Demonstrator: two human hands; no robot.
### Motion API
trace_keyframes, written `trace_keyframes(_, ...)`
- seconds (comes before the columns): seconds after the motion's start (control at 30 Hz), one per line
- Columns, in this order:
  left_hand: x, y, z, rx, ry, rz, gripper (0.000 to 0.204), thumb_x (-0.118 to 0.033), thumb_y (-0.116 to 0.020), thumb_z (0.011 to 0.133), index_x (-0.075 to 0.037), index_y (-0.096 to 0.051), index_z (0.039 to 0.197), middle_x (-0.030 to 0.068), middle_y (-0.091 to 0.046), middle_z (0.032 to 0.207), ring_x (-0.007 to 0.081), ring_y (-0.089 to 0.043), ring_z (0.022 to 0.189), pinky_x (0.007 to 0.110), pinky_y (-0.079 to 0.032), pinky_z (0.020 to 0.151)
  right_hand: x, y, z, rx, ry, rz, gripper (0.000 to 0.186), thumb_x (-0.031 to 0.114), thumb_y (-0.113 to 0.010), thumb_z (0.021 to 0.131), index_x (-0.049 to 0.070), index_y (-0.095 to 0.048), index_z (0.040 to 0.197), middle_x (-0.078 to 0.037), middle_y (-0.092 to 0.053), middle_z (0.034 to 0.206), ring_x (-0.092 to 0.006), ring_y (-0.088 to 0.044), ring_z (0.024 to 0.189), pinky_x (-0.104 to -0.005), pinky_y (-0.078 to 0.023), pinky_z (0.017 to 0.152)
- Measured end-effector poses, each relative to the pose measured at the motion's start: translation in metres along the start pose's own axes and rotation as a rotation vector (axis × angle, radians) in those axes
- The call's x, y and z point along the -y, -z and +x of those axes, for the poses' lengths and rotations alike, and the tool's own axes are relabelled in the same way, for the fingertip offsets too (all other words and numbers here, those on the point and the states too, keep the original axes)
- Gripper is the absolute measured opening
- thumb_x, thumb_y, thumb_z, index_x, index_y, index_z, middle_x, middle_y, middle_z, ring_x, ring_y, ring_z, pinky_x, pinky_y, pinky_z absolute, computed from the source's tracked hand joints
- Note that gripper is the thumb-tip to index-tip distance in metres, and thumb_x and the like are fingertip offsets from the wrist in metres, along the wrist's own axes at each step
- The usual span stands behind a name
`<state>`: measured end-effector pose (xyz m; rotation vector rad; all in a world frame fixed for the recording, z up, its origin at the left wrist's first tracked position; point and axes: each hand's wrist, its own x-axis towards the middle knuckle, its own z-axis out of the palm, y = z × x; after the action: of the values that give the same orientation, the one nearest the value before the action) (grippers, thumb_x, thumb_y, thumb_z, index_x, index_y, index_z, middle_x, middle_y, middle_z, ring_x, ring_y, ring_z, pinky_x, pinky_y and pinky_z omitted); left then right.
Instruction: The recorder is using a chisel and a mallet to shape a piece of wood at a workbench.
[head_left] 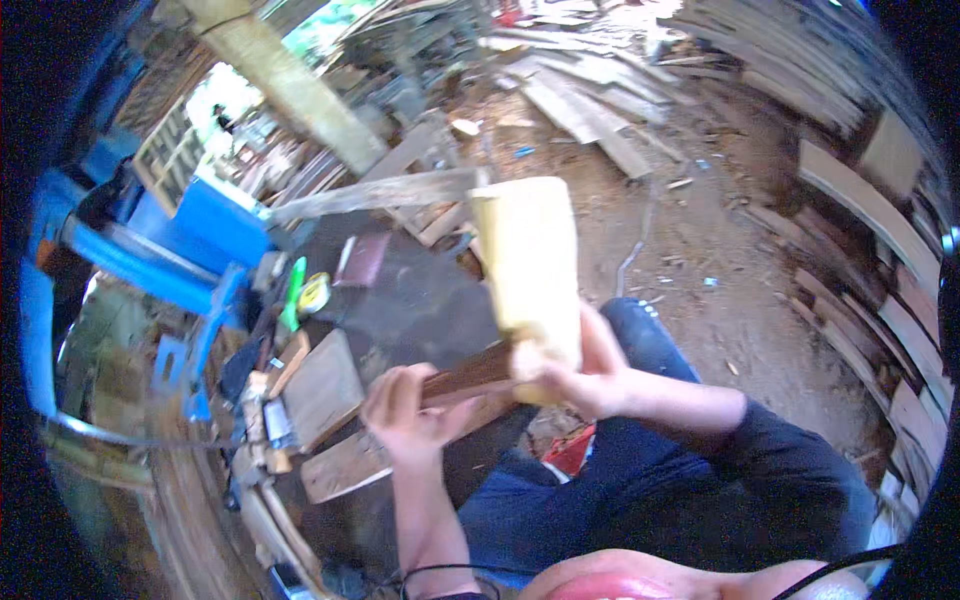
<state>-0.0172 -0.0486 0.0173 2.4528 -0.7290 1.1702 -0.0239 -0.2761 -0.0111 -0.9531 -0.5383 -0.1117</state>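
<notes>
A pale block (527,262) is held upright by the right hand (565,375), which is closed around its lower end; the block rises above the hand and tilts slightly to the left. A dark strip (468,374) is gripped at its left end by the left hand (405,412), fingers curled over it and the thumb beneath. The strip runs from the left hand up and to the right until it meets the foot of the block, just beside the right hand, where the two pieces are seen touching. Both hands are kept close together above the lap, over blue trousers (640,345).

To the left of the left hand, a flat board (322,388) is laid on a dark bench (420,300), with a second board (345,465) just below the hand. Further left and above, a green-handled tool (292,292) and a yellow tape measure (315,293) are placed side by side. A blue machine (205,235) is set well beyond them on the left. Past the right hand, bare earth (720,270) is strewn with chips, and planks (870,290) are stacked at the far right
</notes>
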Motion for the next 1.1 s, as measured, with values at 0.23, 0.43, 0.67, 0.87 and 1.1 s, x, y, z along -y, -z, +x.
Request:
trace_keyframes(0.23,0.000,-0.013,-0.003,-0.063,0.067,-0.111,0.057,-0.063,-0.068,0.078,-0.007,-0.059,0.078,0.0087,-0.054,0.064,0.0305,-0.058,0.055,0.040,-0.047,0.050,-0.039,0.000,0.014,0.164,-0.023,-0.182,0.064,0.018,-0.069,0.083,-0.005,-0.040,0.135,-0.013,-0.058,0.119,-0.0165,-0.054,0.110,-0.0319,-0.043,0.096)
trace_keyframes(0.43,-0.001,-0.010,-0.008,-0.030,-0.030,-0.070,0.057,-0.059,-0.071,0.077,-0.003,-0.062,0.085,0.0113,-0.059,0.070,0.0329,-0.060,0.059,0.040,-0.049,0.055,-0.058,0.006,0.008,-0.004,-0.035,0.086,0.065,0.021,-0.069,0.091,0.001,-0.034,0.141,-0.009,-0.057,0.121,-0.0173,-0.058,0.111,-0.0345,-0.048,0.095)
trace_keyframes(0.67,-0.020,-0.002,-0.004,-0.021,-0.119,0.144,0.052,-0.058,-0.071,0.078,-0.008,-0.062,0.083,0.0105,-0.059,0.073,0.0311,-0.061,0.064,0.039,-0.050,0.058,-0.055,0.004,0.006,-0.142,-0.180,0.042,0.053,0.027,-0.067,0.093,0.005,-0.040,0.133,-0.010,-0.063,0.105,-0.0212,-0.066,0.092,-0.0363,-0.056,0.080)
trace_keyframes(0.87,-0.007,-0.012,-0.013,-0.175,-0.119,0.267,0.058,-0.067,-0.075,0.069,-0.015,-0.066,0.093,0.0037,-0.060,0.091,0.0217,-0.064,0.066,0.033,-0.052,0.056,-0.081,0.041,-0.022,-0.247,-0.433,-0.274,0.039,0.019,-0.057,0.089,-0.004,-0.056,0.120,-0.018,-0.061,0.119,-0.0302,-0.061,0.107,-0.0470,-0.048,0.097)
trace_keyframes(1.1,-0.020,-0.019,0.006,-0.024,0.017,0.241,0.059,-0.070,-0.072,0.068,-0.012,-0.059,0.072,0.0025,-0.058,0.060,0.0200,-0.061,0.047,0.031,-0.049,0.043,-0.075,0.051,-0.007,-0.211,-0.002,-0.240,0.041,0.013,-0.055,0.096,0.004,-0.043,0.134,-0.012,-0.057,0.122,-0.0230,-0.059,0.111,-0.0372,-0.050,0.092)
